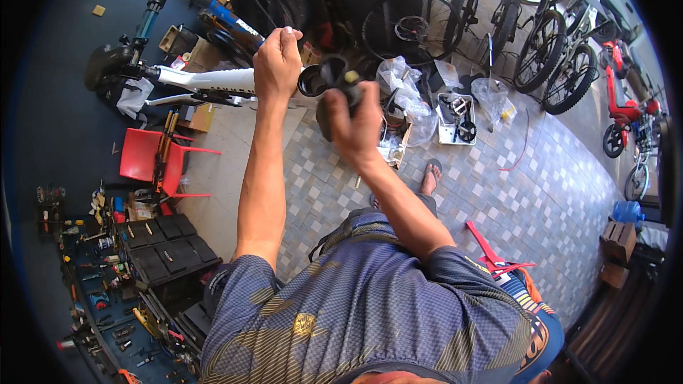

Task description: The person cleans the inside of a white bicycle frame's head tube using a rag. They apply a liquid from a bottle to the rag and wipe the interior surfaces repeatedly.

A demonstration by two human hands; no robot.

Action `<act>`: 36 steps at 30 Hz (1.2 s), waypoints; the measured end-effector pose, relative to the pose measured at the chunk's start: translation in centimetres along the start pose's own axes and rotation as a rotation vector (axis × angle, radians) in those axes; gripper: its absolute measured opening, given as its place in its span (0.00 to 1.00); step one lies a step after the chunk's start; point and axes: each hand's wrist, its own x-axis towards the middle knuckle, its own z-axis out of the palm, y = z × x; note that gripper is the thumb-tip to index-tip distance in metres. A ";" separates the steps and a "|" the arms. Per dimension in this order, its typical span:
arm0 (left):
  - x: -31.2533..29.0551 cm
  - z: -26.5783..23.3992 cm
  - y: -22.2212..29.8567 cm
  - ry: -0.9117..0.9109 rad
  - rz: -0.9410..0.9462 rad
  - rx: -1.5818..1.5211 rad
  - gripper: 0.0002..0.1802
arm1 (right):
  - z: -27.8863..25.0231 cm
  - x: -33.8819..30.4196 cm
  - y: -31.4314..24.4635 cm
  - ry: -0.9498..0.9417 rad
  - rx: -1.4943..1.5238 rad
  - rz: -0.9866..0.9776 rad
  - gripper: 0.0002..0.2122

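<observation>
My left hand (276, 64) is closed in a fist with the thumb on top, in front of the white bicycle frame (206, 80); what it grips is hidden, though a thin dark line runs up from it. Just to its right, my right hand (356, 124) is wrapped round a dark rounded object (326, 115) with a yellowish spot at its top, smeared by motion. Between the two hands, dark ring-shaped parts (311, 81) show at the frame's end. Beyond my left hand lies a blue tube (229, 18), part of another frame.
A red chair (146, 155) stands left, above a tool-covered wall board (92, 299) and black cases (167, 249). Ahead are plastic bags (405, 85) and a white tray of bike parts (457, 119). Several bicycles (544, 50) line the right back. A person's sandalled foot (430, 176) rests on tiles.
</observation>
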 end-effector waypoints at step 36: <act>-6.0 -1.1 -2.0 0.097 0.462 0.018 0.38 | -8.1 -1.6 12.6 -0.342 0.283 0.454 0.11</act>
